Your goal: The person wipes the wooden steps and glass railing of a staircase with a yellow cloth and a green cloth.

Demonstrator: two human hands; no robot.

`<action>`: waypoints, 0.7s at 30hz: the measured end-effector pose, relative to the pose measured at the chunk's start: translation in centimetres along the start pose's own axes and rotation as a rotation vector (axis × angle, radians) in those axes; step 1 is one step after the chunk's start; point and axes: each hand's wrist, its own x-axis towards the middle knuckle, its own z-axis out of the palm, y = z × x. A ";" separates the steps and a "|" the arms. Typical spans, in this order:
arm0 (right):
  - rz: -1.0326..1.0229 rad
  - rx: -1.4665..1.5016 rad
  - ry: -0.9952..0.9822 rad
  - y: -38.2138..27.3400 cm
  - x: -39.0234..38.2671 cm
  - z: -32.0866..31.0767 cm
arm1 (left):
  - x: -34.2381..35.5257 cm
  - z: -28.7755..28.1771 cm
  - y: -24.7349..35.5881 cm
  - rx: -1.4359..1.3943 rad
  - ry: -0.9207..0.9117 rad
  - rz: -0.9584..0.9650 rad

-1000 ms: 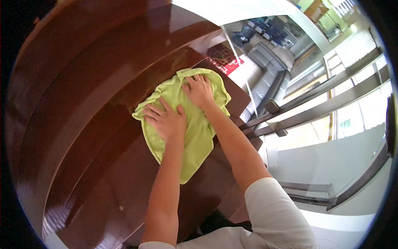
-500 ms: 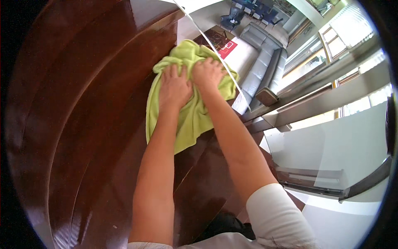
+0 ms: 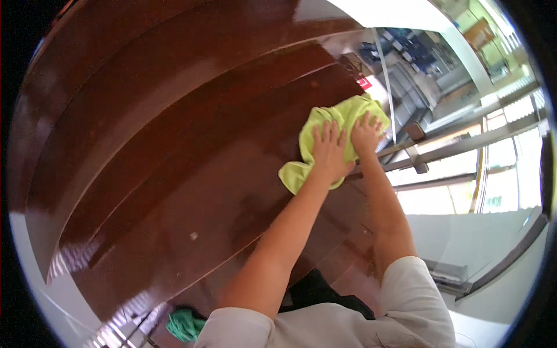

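Note:
A lime-green cloth [image 3: 306,152] lies bunched and creased on a glossy dark brown wooden stair tread [image 3: 232,191]. My left hand [image 3: 330,152] presses flat on it, fingers spread. Just to the right, my right hand [image 3: 366,136] also rests on the cloth with its fingers stretched out, close to the tread's outer end. Both arms reach forward from white sleeves. Parts of the cloth under the palms are hidden.
Curved wooden steps [image 3: 145,98] rise on the left. A railing with metal bars [image 3: 464,134] and glass stands on the right, above a room with a grey sofa [image 3: 406,87]. A dark green cloth [image 3: 184,325] lies at the lower left.
The view has swung left, so the cloth and both hands appear further right. The cloth is more bunched, and the dark green cloth has come into view.

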 end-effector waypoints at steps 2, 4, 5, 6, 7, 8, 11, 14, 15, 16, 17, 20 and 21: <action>-0.223 -0.019 -0.007 1.5 -1.5 0.1 | -2.8 -1.0 0.5 0.030 -0.071 -0.022; -0.423 -0.010 -0.028 3.0 -2.6 0.1 | -6.1 -1.2 0.8 0.069 -0.056 -0.013; -0.525 -0.018 -0.043 2.7 -4.0 -0.3 | -8.1 -1.1 0.5 0.089 -0.059 -0.023; -0.635 -0.014 -0.063 1.5 -6.2 -1.0 | -10.6 -0.5 -0.4 0.077 -0.003 -0.057; -0.677 0.031 -0.081 -0.3 -8.1 -2.3 | -12.6 -0.1 -1.1 0.074 0.066 -0.094; -0.704 0.067 -0.100 -2.0 -10.5 -3.7 | -14.8 0.0 -1.9 0.070 0.133 -0.115; -0.861 0.115 -0.036 -6.8 -17.5 -6.4 | -22.6 -3.2 -5.2 0.105 0.078 -0.165; -1.033 0.102 -0.091 -13.9 -26.5 -9.8 | -32.8 -8.8 -10.0 -0.137 -0.032 -0.175; -1.068 0.081 -0.131 -16.4 -29.6 -11.2 | -36.4 -9.8 -11.3 -0.184 0.020 -0.235; -1.101 0.055 -0.168 -18.9 -32.6 -12.4 | -40.0 -10.5 -12.4 -0.232 0.075 -0.290; -1.187 0.125 -0.206 -21.2 -35.4 -13.7 | -43.4 -11.9 -13.3 -0.231 0.085 -0.402; -1.396 0.333 -0.284 -27.2 -43.8 -15.3 | -53.2 -14.7 -16.8 -0.043 0.239 -0.743; -1.452 0.337 -0.412 -29.8 -46.2 -17.0 | -55.7 -15.5 -18.1 0.061 0.227 -0.942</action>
